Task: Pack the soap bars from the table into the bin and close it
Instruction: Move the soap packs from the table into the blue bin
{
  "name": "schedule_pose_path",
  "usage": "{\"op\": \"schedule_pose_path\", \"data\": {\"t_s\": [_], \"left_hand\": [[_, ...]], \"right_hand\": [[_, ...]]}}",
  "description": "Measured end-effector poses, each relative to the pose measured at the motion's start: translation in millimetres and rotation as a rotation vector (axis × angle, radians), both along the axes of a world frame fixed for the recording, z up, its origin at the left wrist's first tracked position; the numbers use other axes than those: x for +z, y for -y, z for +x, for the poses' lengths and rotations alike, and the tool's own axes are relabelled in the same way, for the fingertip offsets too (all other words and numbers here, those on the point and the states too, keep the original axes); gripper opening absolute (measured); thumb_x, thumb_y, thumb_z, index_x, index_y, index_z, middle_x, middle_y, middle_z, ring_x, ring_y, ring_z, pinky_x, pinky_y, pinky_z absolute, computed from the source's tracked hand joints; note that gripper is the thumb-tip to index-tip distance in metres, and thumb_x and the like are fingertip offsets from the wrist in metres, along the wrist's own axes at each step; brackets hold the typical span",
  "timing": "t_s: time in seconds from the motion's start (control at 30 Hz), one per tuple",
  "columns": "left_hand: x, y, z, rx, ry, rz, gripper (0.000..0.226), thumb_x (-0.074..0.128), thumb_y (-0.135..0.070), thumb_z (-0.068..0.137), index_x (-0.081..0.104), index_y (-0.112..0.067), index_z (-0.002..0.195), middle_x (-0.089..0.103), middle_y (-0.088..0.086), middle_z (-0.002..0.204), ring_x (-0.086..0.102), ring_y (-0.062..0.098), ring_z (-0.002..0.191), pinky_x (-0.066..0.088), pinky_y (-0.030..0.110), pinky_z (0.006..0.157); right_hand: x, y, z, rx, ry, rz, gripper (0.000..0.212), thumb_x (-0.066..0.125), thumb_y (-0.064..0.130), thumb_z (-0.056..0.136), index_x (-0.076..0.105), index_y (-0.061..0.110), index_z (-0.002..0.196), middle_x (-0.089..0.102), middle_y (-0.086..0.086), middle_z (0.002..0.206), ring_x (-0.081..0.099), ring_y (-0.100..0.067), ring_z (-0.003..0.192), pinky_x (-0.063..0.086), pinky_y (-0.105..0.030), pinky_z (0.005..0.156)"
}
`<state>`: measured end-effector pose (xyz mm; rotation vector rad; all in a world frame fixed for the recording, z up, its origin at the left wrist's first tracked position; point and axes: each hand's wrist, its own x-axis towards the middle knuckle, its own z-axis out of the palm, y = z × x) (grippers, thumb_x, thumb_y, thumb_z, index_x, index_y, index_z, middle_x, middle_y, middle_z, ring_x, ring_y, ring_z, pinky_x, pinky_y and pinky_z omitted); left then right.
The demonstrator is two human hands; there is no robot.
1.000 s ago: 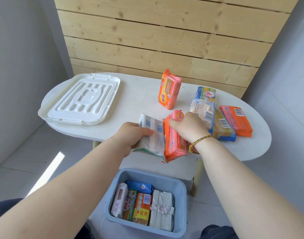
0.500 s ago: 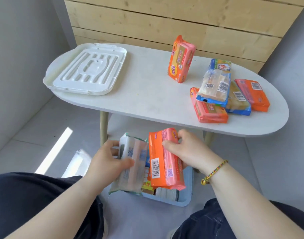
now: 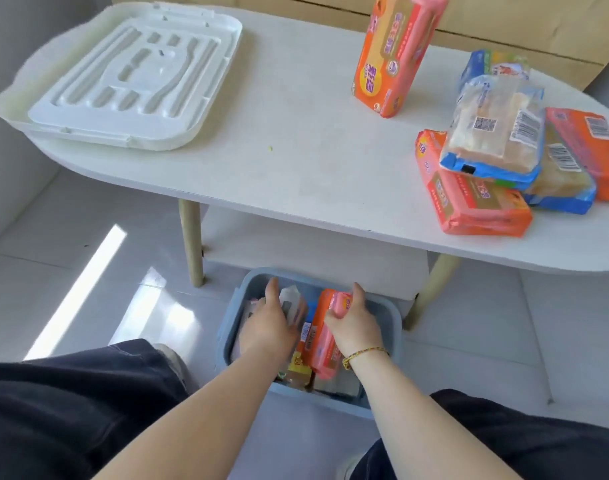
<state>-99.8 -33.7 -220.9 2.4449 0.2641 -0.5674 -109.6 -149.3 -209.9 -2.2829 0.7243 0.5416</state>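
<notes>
My blue bin (image 3: 393,327) sits open on the floor, soap packs inside; its white lid (image 3: 123,77) lies far left on the table (image 3: 296,161), six soap packs (image 3: 504,157) right.

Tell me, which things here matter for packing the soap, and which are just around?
Part of the job: soap packs on the table, upright pack, packs in hand, blue bin, white lid, left hand, right hand.

Just around: table, bracelet.
</notes>
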Motion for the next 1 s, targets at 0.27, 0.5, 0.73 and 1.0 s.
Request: {"op": "schedule_pose_path", "data": {"t_s": [0.27,0.5,0.73,1.0], "left_hand": [[-30,-10,-1,-0.102,-0.043,0.124,0.074,0.048,-0.023,0.089,0.001,-0.02,0.145,0.027,0.008,0.149,0.044,0.025,0.126,0.046,0.036,0.091],[-42,-16,6,-0.261,-0.024,0.378,0.064,0.042,-0.029,0.091,0.01,-0.017,0.144,0.049,0.008,0.135,0.042,0.025,0.124,0.033,0.032,0.101],[-43,-32,-2,-0.334,0.01,0.359,0.071,0.042,-0.044,0.089,0.003,-0.026,0.145,-0.003,0.006,0.157,-0.003,0.025,0.144,-0.002,0.046,0.117],[-51,-50,2,-0.137,0.03,0.123,0.066,0.043,-0.028,0.093,0.004,-0.023,0.145,-0.002,0.005,0.157,0.006,0.025,0.144,0.026,0.04,0.113]], "right_hand": [[-40,-30,-2,0.084,-0.08,0.032,0.043,0.047,0.028,0.091,0.035,0.013,0.13,0.064,-0.017,0.113,0.06,-0.035,0.104,0.046,-0.033,0.076],[-45,-33,4,0.14,-0.082,0.039,0.045,0.044,0.029,0.092,0.032,0.013,0.133,0.064,-0.017,0.114,0.061,-0.034,0.103,0.046,-0.033,0.076],[-48,-34,3,0.223,-0.113,0.064,0.05,0.046,0.033,0.093,0.028,0.015,0.136,0.064,-0.017,0.114,0.061,-0.033,0.104,0.048,-0.033,0.079],[-68,-36,1,0.157,-0.205,0.355,0.081,0.05,0.024,0.092,-0.01,0.032,0.146,0.054,-0.008,0.134,0.061,-0.029,0.107,0.048,-0.029,0.085]]}}
